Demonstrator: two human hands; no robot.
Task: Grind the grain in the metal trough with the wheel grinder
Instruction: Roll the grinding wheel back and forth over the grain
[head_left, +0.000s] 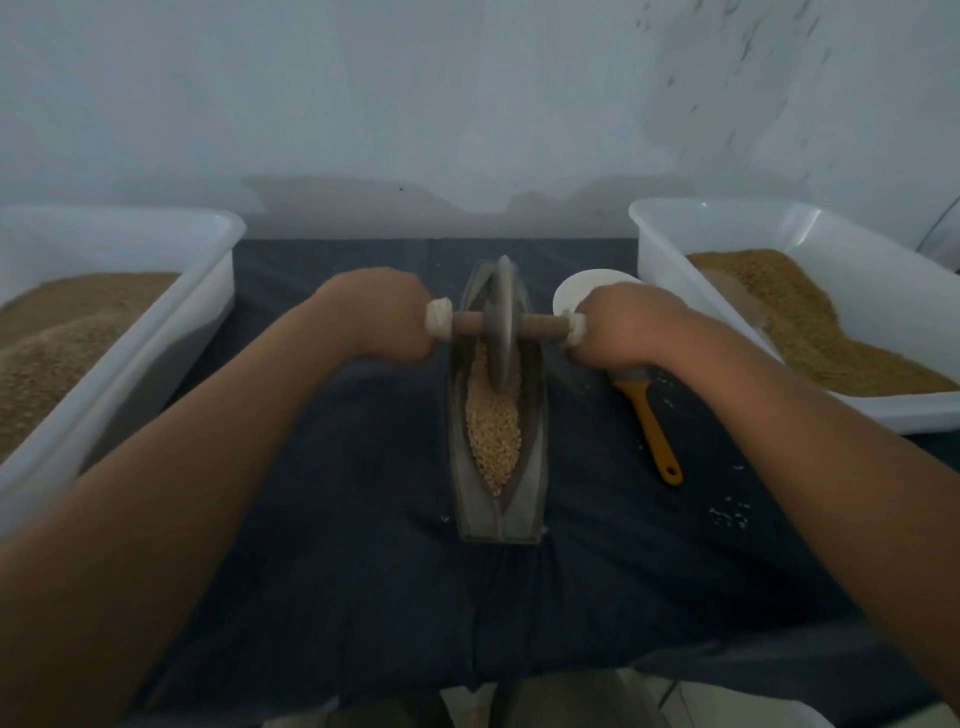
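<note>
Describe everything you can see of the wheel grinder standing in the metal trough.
The dull grey disc-shaped wheel grinder stands upright on edge in the far half of the long grey metal trough, its lower rim sunk in the pale grain. A brown wooden axle runs level through its hub, both ends wrapped in white cloth. The left hand and right hand each grip one wrapped end. Its upper edge looks blurred.

dim pale wall (467, 104), dark cloth (363, 571)
</note>
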